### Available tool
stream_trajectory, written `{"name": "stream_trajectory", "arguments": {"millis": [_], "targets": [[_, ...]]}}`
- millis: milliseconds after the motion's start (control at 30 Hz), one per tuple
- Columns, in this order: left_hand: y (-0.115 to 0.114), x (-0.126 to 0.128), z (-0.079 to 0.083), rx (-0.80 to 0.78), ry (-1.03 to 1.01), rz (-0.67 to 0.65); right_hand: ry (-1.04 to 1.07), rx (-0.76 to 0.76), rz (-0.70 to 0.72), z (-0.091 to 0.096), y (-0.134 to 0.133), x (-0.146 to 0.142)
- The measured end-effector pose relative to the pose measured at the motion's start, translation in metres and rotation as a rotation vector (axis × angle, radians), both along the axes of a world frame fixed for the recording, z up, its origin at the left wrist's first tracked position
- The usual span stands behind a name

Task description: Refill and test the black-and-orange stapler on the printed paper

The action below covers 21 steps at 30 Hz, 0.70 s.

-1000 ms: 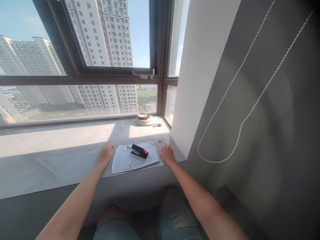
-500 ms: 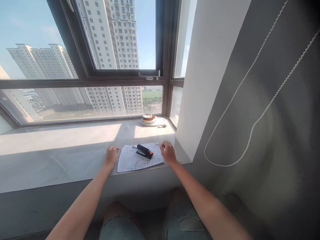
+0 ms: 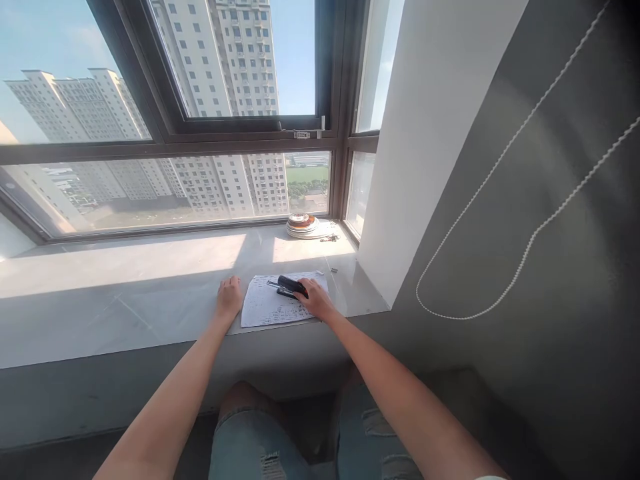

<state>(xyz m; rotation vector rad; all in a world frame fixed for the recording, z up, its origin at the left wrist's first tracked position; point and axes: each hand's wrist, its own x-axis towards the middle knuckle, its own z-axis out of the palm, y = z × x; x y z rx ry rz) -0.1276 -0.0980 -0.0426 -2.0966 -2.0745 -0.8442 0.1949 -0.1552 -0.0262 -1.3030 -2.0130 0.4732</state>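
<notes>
My right hand (image 3: 315,299) is closed around the rear end of a black stapler (image 3: 289,283), its fingers over the orange-marked part. The stapler's jaws are apart, and a thin metal piece sticks out at its left end. Beneath it lies a sheet of paper (image 3: 265,308) covered in writing, on the window sill. Left of the paper, my left hand (image 3: 229,297) rests on the sill with its fingers curled in; nothing shows in it. A small grey metal strip, perhaps staples (image 3: 334,270), lies on the sill just right of the paper.
A stack of plates (image 3: 303,227) stands at the back of the sill (image 3: 165,293) by the window corner, with a small dark bunch of items (image 3: 330,237) beside it. A beaded blind cord (image 3: 465,317) hangs along the right wall. My knees are below the sill.
My right hand has moved left from the paper's right edge onto the stapler and taken hold of it. The small metal strip now shows on the sill. The view has tilted down slightly.
</notes>
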Motion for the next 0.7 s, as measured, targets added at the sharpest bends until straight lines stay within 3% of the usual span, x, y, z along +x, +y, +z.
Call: {"name": "stream_trajectory", "arguments": {"millis": [267,333,500,700], "targets": [[-0.022,0.012,0.004,0.135,-0.174,0.001,0.032,0.032,0.061,-0.006,0.006,0.000],[-0.032,0.020,0.007,0.165,-0.260,-0.061,0.065,0.022,0.065,-0.007,0.009,0.001],[-0.042,0.046,0.023,0.091,-0.325,-0.357,0.128,-0.009,0.083,-0.009,0.013,0.004],[-0.038,0.071,0.026,0.004,-0.284,-0.434,0.168,0.008,0.080,-0.013,0.017,0.005]]}}
